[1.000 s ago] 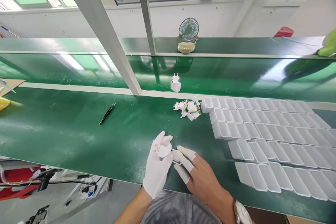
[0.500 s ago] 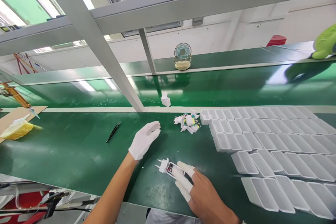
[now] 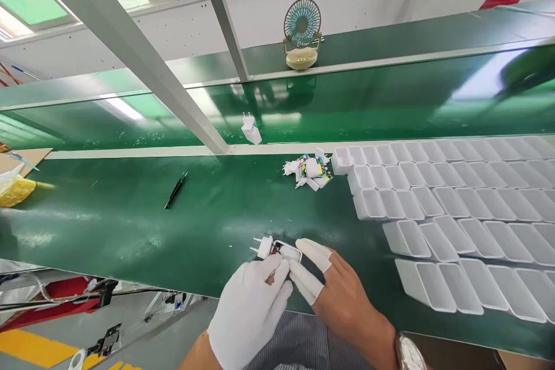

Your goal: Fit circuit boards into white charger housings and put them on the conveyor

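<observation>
A white plug charger (image 3: 289, 252) with two prongs lies near the table's front edge, its case open on top and some red and black wire showing inside. My right hand (image 3: 333, 286), with white covers on the fingertips, grips the case from the right. From the left, my left hand (image 3: 254, 306) in a white glove pinches at the near side of the same charger. What sits right between the fingertips is partly hidden. Beyond the hands lies a small pile of circuit boards with white plug parts (image 3: 309, 170).
Rows of white open cases (image 3: 433, 202) cover the right side. A slim black tool (image 3: 176, 190) lies at left, near a yellow bag (image 3: 17, 192). Another white charger (image 3: 251, 129) is on the green conveyor belt (image 3: 368, 104). A slanted post (image 3: 147, 58) and a small fan (image 3: 302, 34) stand beyond.
My left hand has come down and right from the open table onto the charger, its fingers closing. The view has tilted downward. The charger on the belt has shifted left relative to the post.
</observation>
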